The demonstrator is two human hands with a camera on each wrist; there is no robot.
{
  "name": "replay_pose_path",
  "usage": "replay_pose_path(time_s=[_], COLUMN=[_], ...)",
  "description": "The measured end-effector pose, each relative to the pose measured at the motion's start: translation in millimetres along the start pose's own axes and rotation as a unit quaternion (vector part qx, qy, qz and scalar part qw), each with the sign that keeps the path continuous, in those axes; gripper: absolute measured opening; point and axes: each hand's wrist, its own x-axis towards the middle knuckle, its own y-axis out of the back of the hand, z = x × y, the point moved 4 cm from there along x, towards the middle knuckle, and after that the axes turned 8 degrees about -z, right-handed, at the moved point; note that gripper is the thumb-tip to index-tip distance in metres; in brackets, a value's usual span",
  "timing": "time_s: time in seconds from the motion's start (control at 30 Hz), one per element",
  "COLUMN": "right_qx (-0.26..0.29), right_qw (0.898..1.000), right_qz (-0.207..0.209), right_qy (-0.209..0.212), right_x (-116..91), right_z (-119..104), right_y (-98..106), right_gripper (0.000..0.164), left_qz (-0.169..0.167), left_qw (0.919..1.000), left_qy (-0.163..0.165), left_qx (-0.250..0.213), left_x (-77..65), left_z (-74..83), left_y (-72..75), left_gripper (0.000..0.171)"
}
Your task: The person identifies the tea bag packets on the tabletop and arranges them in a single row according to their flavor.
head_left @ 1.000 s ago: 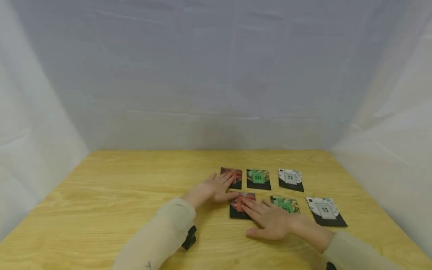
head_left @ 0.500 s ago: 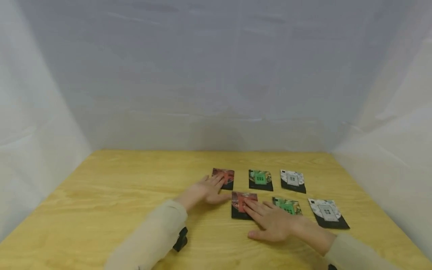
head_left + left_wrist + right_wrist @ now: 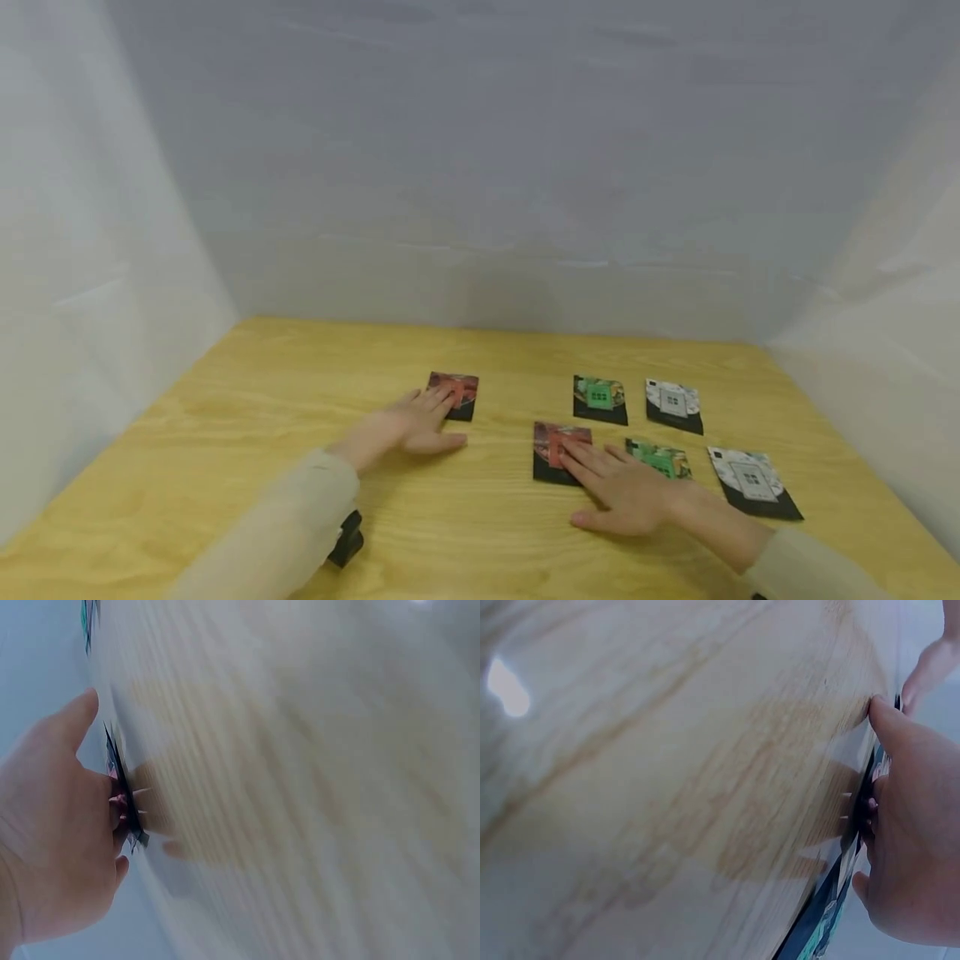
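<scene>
Pale sheets (image 3: 487,167) stand behind and beside a wooden table (image 3: 450,533), well beyond all the fingers. A person's left hand (image 3: 412,427) lies palm down, fingers straight, thumb spread wide, gripping nothing; the right hand (image 3: 622,493) lies the same way. Under the left fingertips is the far red packet (image 3: 465,390); under the right fingertips, the near red packet (image 3: 551,473). The near green packet (image 3: 671,460) is partly covered by the right hand; the near white packet (image 3: 753,482) lies right of those fingers. Beyond them sit the far green packet (image 3: 600,397) and far white packet (image 3: 673,405).

Uneven pressure from the left fingertips could skew the far red packet or fold a corner. A rightward sweep of the right hand could shove the near green packet.

Bare wood runs wide to the left of the left fingers; a narrower strip separates their tips from the far edge.
</scene>
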Motion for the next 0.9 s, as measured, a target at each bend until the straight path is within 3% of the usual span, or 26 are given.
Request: replay_pose_path(time_s=[0.13, 0.57, 0.9], right_qx=[0.007, -0.001, 0.023], right_qw=[1.0, 1.0, 1.0], right_qz=[0.002, 0.009, 0.015], right_qy=[-0.001, -0.007, -0.008], right_x=[-0.4, 2.3, 0.3], right_z=[-0.3, 0.7, 2.5], right_y=[1.3, -0.5, -2.2], right_gripper=[0.075, 0.074, 0.068], left_qz=[0.004, 0.04, 0.056], left_qw=[0.9999, 0.9946, 0.9883], left_qy=[0.006, 0.01, 0.031], left_qx=[-0.011, -0.095, -0.139], left_x=[-16.0, -91.1, -127.9], left_z=[-20.6, -67.3, -92.1], left_y=[-6.6, -26.0, -38.2], left_gripper=[0.082, 0.087, 0.09])
